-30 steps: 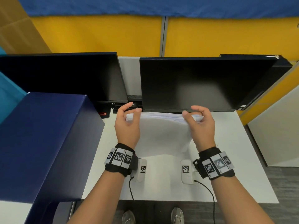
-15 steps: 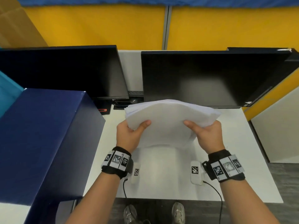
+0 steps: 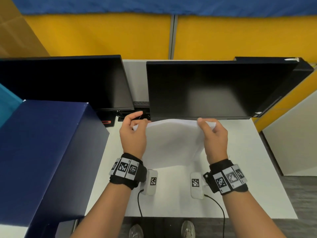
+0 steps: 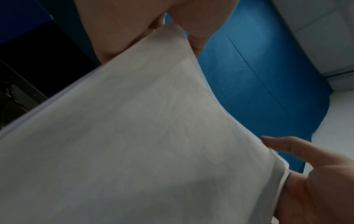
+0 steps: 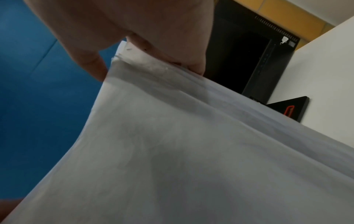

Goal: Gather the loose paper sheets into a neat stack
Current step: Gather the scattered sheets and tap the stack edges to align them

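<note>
both hands, left hand point(image 3: 133, 134) and right hand point(image 3: 214, 136), are clamped on the paper stack point(image 3: 171, 143), held upright on the worktop point(image 3: 240, 152) before the monitor point(image 3: 214, 90); edges are being squared, and tapping level seems needed next.

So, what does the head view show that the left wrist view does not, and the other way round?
Only the head view shows the whole scene: two dark monitors, the white desk, the dark blue box, both wristbands, and the left hand and right hand each at a top corner of the paper stack.

Only the left wrist view shows the stack's underside, its layered edge, and the right hand's fingers spread against the far edge.

Both show the paper stack held off the desk and bending between the two hands.
</note>
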A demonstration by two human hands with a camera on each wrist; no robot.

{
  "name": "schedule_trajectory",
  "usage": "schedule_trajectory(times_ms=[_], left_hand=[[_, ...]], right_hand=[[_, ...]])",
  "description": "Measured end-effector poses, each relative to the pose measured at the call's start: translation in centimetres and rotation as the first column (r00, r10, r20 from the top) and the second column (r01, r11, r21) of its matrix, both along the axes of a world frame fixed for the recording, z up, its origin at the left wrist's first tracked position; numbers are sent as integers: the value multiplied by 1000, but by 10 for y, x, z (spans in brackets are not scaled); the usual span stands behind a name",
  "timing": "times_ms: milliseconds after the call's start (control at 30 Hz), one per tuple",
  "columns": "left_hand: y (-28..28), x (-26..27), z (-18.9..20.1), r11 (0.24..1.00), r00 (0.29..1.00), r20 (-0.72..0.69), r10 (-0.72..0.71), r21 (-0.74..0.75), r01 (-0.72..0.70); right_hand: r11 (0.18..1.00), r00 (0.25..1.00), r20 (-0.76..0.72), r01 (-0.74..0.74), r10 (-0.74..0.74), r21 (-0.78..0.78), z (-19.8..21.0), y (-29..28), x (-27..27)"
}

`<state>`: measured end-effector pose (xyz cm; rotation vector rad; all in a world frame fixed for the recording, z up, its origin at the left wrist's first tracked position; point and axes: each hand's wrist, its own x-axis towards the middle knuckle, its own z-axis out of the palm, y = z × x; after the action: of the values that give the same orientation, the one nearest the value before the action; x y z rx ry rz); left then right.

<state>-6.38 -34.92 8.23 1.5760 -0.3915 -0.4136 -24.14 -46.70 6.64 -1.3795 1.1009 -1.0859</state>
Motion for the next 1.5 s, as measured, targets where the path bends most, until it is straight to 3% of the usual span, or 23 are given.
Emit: schedule_trajectory(times_ms=[133,267,400,500,567,600,633,667,700,733,767,833,867,967,1033,1100,1200,1300,1433,1500], left_hand=[[4,3,-4,999,998,-41,-37,0,38],[6,-1,-2,993,996,44,-78,87,74],[4,-1,-3,991,998,19,-63,123,60],[8,3,0,985,996,34,-77,156,71],[14,13,7,976,975,164,-148,185,117],[18,21,13,956,928,290,-235,243,166],[19,29,22,908,821,439,-364,365,207],[19,36,33,824,650,560,-514,534,191],[15,41,42,724,456,610,-648,679,120],[10,43,49,633,317,586,-745,771,62],[4,43,54,561,269,529,-805,826,53],[-4,43,56,486,300,440,-847,868,101],[-4,45,55,493,353,422,-835,859,139],[11,66,51,646,599,427,-677,735,207],[32,86,43,752,770,346,-536,611,248],[50,100,32,826,867,223,-445,475,302],[60,98,5,872,911,109,-399,353,340],[57,85,-28,894,932,102,-348,336,297],[51,53,-55,952,971,162,-174,281,124],[50,43,-71,950,981,119,-153,292,113]], right_hand=[[999,999,-27,-40,39,-26,2,-2,-5],[994,994,-19,-105,105,-34,2,-2,-7],[985,985,39,-170,170,-15,1,-3,-14],[947,943,-86,-321,321,3,-9,-9,-23],[944,928,-179,-330,326,7,-14,-10,-23],[947,929,-193,-321,315,3,-14,-10,-22],[947,928,-205,-321,312,-14,-13,-10,-18],[939,920,-223,-340,321,-53,-10,-10,-13],[924,910,-238,-369,338,-99,-4,-9,-6],[902,898,-254,-405,360,-153,4,-8,2],[874,882,-273,-442,383,-200,13,-7,11],[824,847,-340,-502,409,-260,28,-8,25],[815,837,-359,-515,412,-265,32,-10,27],[841,820,-377,-516,430,-163,26,-32,7],[897,843,-375,-438,386,-60,7,-47,-18],[933,908,-216,-354,359,65,-15,-49,-37],[908,935,126,-353,332,225,-42,-37,-43],[931,954,51,-298,294,211,-45,-23,-41],[982,982,-23,-187,188,25,-51,-17,-46],[983,980,-82,-183,183,-4,-61,-19,-51]])
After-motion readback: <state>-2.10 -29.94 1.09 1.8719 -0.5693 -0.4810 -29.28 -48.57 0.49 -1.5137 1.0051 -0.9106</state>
